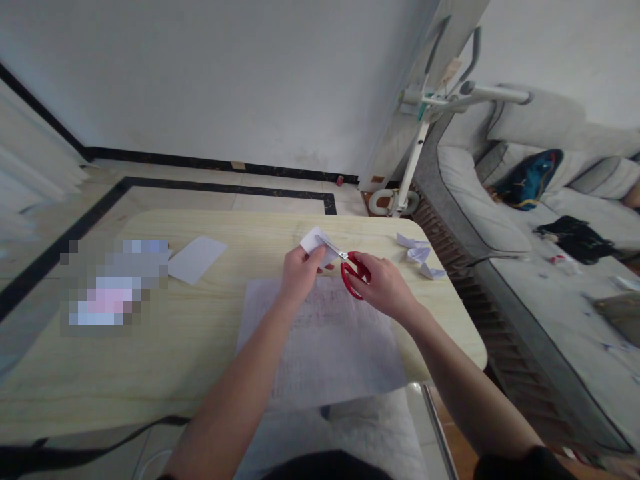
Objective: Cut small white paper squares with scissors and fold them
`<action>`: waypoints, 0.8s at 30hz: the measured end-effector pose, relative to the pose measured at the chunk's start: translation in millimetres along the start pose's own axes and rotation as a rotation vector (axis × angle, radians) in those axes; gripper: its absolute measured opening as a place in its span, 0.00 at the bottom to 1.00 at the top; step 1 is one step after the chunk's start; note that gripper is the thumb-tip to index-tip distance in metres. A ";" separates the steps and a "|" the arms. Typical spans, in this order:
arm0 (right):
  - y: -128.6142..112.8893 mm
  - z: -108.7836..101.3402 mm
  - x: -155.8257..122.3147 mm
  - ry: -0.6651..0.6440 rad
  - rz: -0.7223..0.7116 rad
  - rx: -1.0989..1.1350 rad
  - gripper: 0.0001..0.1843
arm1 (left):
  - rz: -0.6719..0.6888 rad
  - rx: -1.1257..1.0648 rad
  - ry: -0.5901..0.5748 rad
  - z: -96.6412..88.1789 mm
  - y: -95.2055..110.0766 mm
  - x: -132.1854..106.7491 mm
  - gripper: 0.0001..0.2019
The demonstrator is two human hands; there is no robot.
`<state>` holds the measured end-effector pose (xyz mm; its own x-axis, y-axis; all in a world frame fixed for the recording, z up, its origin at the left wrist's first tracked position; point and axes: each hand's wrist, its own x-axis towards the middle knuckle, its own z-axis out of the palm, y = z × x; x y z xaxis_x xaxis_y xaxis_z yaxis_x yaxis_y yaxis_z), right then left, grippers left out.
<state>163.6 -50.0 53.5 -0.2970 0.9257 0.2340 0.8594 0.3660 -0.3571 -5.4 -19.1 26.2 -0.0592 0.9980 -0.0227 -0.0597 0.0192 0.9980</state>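
My left hand (299, 273) pinches a small folded piece of white paper (313, 239) above the light wooden table (165, 333). Red-handled scissors (350, 265) sit in my right hand (383, 285), fingers through the loops. The metal blades point up and left, and their tips meet the edge of the small paper. Under both hands lies a large thin sheet of paper (325, 347) that reaches over the table's near edge.
A white card (197, 259) lies left of centre, next to a blurred patch (113, 283). Several white paper scraps (419, 255) lie near the table's right edge. A grey sofa (550, 220) with a blue bag stands to the right, a white metal stand (413, 160) beyond the table.
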 end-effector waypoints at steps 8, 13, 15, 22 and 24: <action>1.0 -0.3 0.2 0.003 -0.001 0.004 0.20 | -0.010 0.002 0.011 0.1 -1.8 1.2 0.15; 3.5 1.6 -1.0 0.004 0.000 0.013 0.20 | -0.006 0.016 0.003 -0.2 -1.9 1.4 0.15; 3.1 1.4 -1.3 -0.002 0.002 0.014 0.20 | -0.011 0.018 0.003 0.1 -1.0 0.9 0.14; 0.4 0.9 -0.7 -0.005 -0.002 0.073 0.21 | -0.022 0.007 0.015 1.0 1.5 -0.7 0.13; 1.2 2.7 -0.4 -0.014 0.007 0.094 0.20 | -0.022 0.001 0.018 0.1 1.2 -0.2 0.13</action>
<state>163.7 -49.6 50.6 -0.2972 0.9294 0.2190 0.8187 0.3661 -0.4424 -5.4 -19.3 27.4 -0.0761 0.9961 -0.0454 -0.0600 0.0408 0.9974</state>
